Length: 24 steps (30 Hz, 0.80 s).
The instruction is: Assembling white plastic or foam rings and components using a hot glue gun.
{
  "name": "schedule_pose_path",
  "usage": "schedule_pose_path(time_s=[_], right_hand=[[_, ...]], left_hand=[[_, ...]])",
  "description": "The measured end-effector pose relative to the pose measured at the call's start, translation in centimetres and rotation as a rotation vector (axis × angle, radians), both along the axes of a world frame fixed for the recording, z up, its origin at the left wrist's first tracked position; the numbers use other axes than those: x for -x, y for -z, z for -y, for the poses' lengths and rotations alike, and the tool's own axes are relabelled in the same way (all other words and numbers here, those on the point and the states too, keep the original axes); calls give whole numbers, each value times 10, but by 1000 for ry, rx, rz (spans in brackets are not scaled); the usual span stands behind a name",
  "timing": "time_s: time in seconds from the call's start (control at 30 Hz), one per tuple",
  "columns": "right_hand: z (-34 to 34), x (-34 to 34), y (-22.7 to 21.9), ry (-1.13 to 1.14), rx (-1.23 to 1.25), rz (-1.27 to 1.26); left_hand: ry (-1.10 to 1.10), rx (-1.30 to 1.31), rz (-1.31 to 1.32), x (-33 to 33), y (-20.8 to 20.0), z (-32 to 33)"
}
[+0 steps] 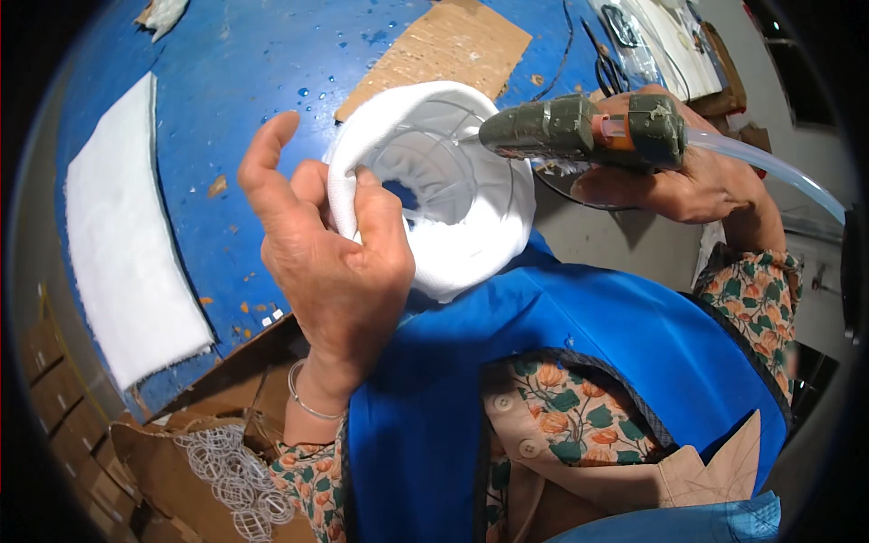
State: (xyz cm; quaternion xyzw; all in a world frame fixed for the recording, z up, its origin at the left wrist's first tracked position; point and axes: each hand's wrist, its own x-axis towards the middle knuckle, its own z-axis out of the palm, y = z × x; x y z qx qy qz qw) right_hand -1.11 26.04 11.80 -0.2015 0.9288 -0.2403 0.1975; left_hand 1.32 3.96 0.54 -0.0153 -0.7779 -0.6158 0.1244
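A round white fabric cover over a wire frame (493, 226) stands at the blue table's near edge, its opening turned up toward me. Thin wire rings show through its inside. My left hand (335, 244) pinches the folded fabric rim on the left side between thumb and fingers, with the index finger raised. My right hand (697, 176) is wrapped round a dark green glue gun (561, 131) with an orange part and a clear glue stick (769, 167) out of its back. The gun's nozzle points left, at the inner right rim of the cover.
A strip of white padding (131, 235) lies on the blue table (235, 54) at left. A brown board (444, 45) lies behind the cover. Scissors (608, 68) and plastic bags (634, 36) are at the far right. Below left, a cardboard box (145, 452) holds several wire frames (235, 471).
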Motion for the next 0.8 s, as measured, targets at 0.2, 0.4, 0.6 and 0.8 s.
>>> schedule_pose_path(time_s=[0.2,0.4,0.6,0.8], right_hand=[[10,-3,-5,222,11,115],[9,-4,-10,327,-56,249],[-8,-8,0,13,130,-16],[-12,-7,-5,123,-141,236]], left_hand=[[48,142,-58,0,-10,-3],[22,149,-82,2,-18,-10],[54,160,-105,4,-20,-15],[29,217,-136,1,-25,-23]])
